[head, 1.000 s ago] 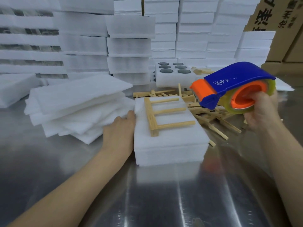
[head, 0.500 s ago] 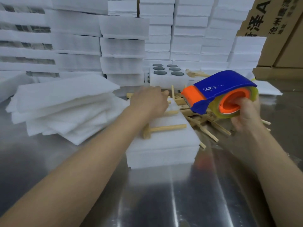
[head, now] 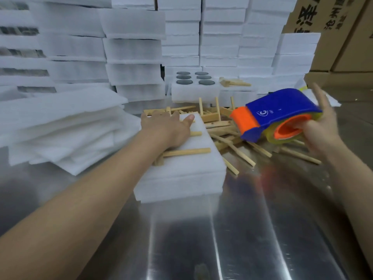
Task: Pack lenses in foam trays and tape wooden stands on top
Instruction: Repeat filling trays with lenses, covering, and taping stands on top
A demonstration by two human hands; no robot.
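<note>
Moved: left hand (head: 167,128) went from foam tray (head: 181,178) side onto wooden stand (head: 187,152), pressing flat — right hand (head: 319,130) gripped tape dispenser (head: 278,112); taping likely next.

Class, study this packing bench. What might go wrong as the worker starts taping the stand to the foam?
The right hand grips the tape dispenser with fingers splayed; it might slip.
The left hand lies flat over the wooden stand on the foam block, so tape could catch fingers.

Wooden stand (head: 186,152) half under left hand (head: 166,128)
</note>
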